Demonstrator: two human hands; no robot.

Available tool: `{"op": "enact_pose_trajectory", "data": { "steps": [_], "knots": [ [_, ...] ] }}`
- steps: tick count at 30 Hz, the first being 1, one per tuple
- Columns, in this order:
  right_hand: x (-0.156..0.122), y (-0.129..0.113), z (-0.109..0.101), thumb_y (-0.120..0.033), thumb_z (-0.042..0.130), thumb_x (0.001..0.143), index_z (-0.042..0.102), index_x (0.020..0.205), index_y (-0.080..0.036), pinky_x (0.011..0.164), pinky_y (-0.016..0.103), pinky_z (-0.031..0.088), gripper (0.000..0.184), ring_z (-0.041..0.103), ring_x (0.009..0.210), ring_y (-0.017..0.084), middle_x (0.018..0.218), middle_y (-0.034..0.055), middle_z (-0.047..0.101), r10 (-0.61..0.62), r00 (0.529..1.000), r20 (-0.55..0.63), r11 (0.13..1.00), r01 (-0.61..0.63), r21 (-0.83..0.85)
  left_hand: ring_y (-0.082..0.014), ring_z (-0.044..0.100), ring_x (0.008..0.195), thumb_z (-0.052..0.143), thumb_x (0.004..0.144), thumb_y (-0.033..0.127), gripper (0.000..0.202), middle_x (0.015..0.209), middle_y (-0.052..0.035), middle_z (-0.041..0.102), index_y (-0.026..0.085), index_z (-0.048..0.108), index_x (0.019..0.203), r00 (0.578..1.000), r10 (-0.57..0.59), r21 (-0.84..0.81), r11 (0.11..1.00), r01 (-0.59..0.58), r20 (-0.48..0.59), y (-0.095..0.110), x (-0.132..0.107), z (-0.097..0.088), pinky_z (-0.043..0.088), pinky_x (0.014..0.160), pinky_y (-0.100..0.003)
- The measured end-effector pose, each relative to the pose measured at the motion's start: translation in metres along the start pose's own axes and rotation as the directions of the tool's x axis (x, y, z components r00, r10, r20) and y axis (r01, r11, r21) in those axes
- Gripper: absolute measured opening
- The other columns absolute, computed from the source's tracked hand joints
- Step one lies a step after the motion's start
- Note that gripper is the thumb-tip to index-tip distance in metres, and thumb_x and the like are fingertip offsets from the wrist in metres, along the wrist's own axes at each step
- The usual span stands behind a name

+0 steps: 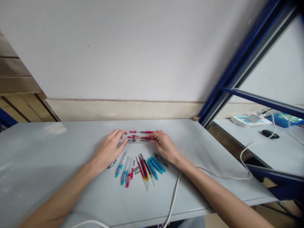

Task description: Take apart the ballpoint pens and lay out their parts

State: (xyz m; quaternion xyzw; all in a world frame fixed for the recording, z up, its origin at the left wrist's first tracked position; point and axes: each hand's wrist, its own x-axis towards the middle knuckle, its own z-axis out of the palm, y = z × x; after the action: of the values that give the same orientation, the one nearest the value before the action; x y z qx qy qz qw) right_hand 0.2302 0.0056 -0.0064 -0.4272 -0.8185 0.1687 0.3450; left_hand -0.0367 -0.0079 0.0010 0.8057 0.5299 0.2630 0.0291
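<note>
My right hand (165, 147) has its fingers curled round the right end of a red pen (139, 137). Just below that pen is a black pen (139, 140), close against it. Another red pen (141, 131) lies a little farther back, its right end near my right fingertips. My left hand (111, 148) is at the left ends of the pens, thumb and fingers apart, holding nothing. Nearer me lie clear pen barrels with blue clips (124, 171), one with a red clip (129, 178), small springs (136, 170), ink refills (144, 169) and blue pen parts (155, 166).
Black pen parts (161, 160) lie below my right hand. A white cable (175, 196) crosses the table (83, 139) under my right forearm. The wall (133, 63) stands behind. Past a blue frame (237, 57), a second table holds a black mouse (269, 134) and a white device (249, 121).
</note>
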Motion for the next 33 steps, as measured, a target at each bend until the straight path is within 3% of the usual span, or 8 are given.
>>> {"op": "enact_pose_trajectory", "data": {
  "steps": [3,6,11,14,20,25,30,33],
  "knots": [
    [0.009,-0.016,-0.002,-0.004,0.052,0.094,0.071,0.1,-0.016,0.083,0.031,0.045,0.023,0.059,0.089,0.018,0.098,0.0076,0.066,0.001,0.998,-0.062,0.993,0.006,0.12,-0.0273,0.055,0.117,0.048,0.101,0.032,0.031,0.126,-0.0125,0.06,0.02,0.054,0.129,0.95,0.27,0.122,0.96,-0.253,-0.155,0.007,0.009,-0.005,0.043,0.097,-0.041],
    [0.022,-0.028,-0.004,-0.008,0.051,0.096,0.069,0.095,-0.015,0.078,0.027,0.044,0.019,0.059,0.083,0.016,0.093,0.0049,0.066,0.051,0.996,-0.068,0.975,-0.035,0.221,-0.0258,0.058,0.106,0.046,0.102,0.023,0.022,0.113,-0.0115,0.064,0.018,0.061,0.118,0.89,0.436,0.25,0.884,-0.396,-0.133,0.011,0.019,-0.009,0.043,0.089,-0.039],
    [0.02,-0.028,-0.008,-0.026,0.045,0.105,0.064,0.09,-0.016,0.068,0.027,0.04,0.026,0.052,0.071,0.016,0.078,0.0021,0.062,0.004,0.993,0.118,0.999,-0.01,0.052,-0.0241,0.055,0.085,0.044,0.1,0.012,0.024,0.089,-0.0082,0.066,0.015,0.064,0.112,0.86,0.496,0.376,0.824,-0.424,-0.117,0.004,0.025,0.0,0.039,0.074,-0.038],
    [0.01,-0.023,-0.006,-0.024,0.045,0.106,0.064,0.089,-0.017,0.074,0.03,0.041,0.027,0.055,0.078,0.018,0.084,0.0056,0.064,-0.026,0.996,0.087,0.997,0.032,-0.066,-0.0237,0.054,0.08,0.043,0.096,0.007,0.028,0.086,-0.0075,0.066,0.015,0.064,0.113,0.833,0.547,0.379,0.789,-0.484,-0.076,0.0,0.022,0.008,0.037,0.07,-0.038],
    [0.004,-0.019,0.002,-0.019,0.063,0.097,0.067,0.101,-0.02,0.082,0.033,0.045,0.006,0.057,0.092,0.023,0.097,0.0065,0.069,-0.023,0.998,-0.054,0.999,0.022,-0.034,-0.0231,0.05,0.074,0.04,0.081,-0.005,0.029,0.077,-0.0066,0.059,0.017,0.059,0.084,0.876,0.48,0.335,0.834,-0.439,-0.047,0.006,0.017,0.013,0.035,0.067,-0.036],
    [0.004,-0.022,0.003,-0.029,0.047,0.106,0.066,0.093,-0.02,0.082,0.035,0.045,0.025,0.057,0.087,0.022,0.087,0.006,0.067,-0.029,0.999,-0.028,0.999,0.03,0.032,-0.0226,0.053,0.077,0.039,0.089,0.001,0.025,0.08,-0.0058,0.06,0.018,0.056,0.085,0.912,0.405,0.23,0.895,-0.381,-0.062,0.012,0.011,0.013,0.038,0.069,-0.034],
    [0.002,-0.025,0.004,-0.03,0.061,0.099,0.063,0.111,-0.021,0.087,0.037,0.046,0.014,0.058,0.099,0.024,0.105,0.0078,0.067,-0.05,0.996,-0.079,0.995,0.057,0.084,-0.0208,0.056,0.077,0.039,0.091,0.002,0.025,0.081,-0.0036,0.063,0.019,0.057,0.088,0.932,0.351,0.12,0.933,-0.34,-0.087,0.013,0.004,0.013,0.04,0.071,-0.033],
    [0.002,-0.028,0.008,-0.03,0.051,0.104,0.067,0.103,-0.022,0.086,0.038,0.045,0.018,0.059,0.092,0.024,0.093,0.0061,0.07,-0.066,0.997,-0.031,0.996,0.068,0.053,-0.0209,0.058,0.078,0.039,0.089,0.001,0.026,0.081,-0.0037,0.064,0.019,0.056,0.086,0.935,0.346,0.096,0.936,-0.338,-0.079,0.014,0.003,0.011,0.04,0.071,-0.032]
  ]
}}
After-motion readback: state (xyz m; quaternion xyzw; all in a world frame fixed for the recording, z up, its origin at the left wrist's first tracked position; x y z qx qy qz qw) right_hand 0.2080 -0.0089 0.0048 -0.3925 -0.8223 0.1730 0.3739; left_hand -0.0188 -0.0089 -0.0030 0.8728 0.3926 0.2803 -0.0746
